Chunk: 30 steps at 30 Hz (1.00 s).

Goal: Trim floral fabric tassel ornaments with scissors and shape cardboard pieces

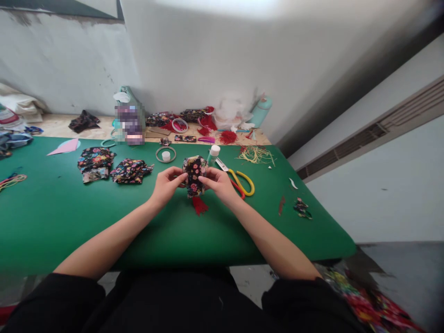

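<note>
Both hands hold a black floral fabric piece (194, 178) upright above the green table, with a red tassel (200, 206) hanging from its lower end. My left hand (167, 183) grips the left edge, thumb on the front face. On the opposite edge, my right hand (220, 182) pinches the cloth in the same way; the fingers behind are partly hidden. Just past the right hand stand a white-capped glue stick (214, 155) and a pair of scissors (245, 183) with yellow and red handles, partly covered by that hand.
Two floral cloth piles (96, 163) (131, 171) lie to the left. A grey ring (165, 154) surrounds a small white cap (166, 156). Yellow cords (257, 155) and fabric scraps (302, 208) lie right. Along the wall are a turquoise bottle (262, 111) and red tassels (228, 137).
</note>
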Tool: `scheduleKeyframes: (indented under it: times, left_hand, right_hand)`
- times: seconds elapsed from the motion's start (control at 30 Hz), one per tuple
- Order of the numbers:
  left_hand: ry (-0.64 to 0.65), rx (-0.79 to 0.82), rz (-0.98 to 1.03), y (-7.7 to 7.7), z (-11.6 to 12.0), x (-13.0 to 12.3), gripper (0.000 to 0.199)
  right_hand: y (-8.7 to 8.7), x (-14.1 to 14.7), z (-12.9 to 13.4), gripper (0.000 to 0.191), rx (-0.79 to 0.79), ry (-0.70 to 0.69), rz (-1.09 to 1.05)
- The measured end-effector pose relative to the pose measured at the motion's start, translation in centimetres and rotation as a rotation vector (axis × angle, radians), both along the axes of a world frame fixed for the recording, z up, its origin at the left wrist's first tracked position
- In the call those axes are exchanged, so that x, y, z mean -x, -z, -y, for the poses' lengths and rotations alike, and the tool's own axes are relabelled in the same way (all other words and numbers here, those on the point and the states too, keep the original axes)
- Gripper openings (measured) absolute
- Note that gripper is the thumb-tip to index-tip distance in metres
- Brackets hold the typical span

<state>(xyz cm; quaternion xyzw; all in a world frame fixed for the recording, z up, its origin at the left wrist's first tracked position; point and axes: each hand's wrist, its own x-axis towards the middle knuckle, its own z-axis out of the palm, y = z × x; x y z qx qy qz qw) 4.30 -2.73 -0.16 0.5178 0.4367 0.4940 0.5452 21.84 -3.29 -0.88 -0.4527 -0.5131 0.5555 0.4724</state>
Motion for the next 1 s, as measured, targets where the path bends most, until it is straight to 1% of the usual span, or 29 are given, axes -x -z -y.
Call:
scheduleKeyframes:
  times: [0.13,0.33,0.57,0.7,0.87,1.0]
  left_hand:
    - [-0.016,0.006,0.007,-0.02,-0.04,0.01,0.032]
    - [0.042,0.027,-0.004,0.02,-0.01,-0.19,0.034]
    - [0.027,0.041,0.018,-0.01,-0.14,-0.03,0.033]
    - [0.012,0.069,0.064,-0.19,-0.14,0.0,0.036]
    - [-0.01,0.119,0.108,-0.23,-0.27,-0.05,0.037]
    - [-0.035,0.137,0.123,-0.11,-0.4,0.04,0.037]
  right_hand:
    - [-0.12,-0.03,0.04,0.027,0.0,0.006,-0.013]
    - [-0.09,-0.06,0.07,0.027,-0.002,0.007,-0.007]
    - [-0.04,-0.12,-0.01,0.026,0.004,-0.001,-0.013]
    - [-0.05,-0.2,-0.03,0.025,-0.005,-0.002,0.013]
    - [0.02,-0.25,0.05,0.02,-0.056,-0.068,0.083]
    - [0.15,-0.3,0.11,0.02,-0.068,-0.126,0.125]
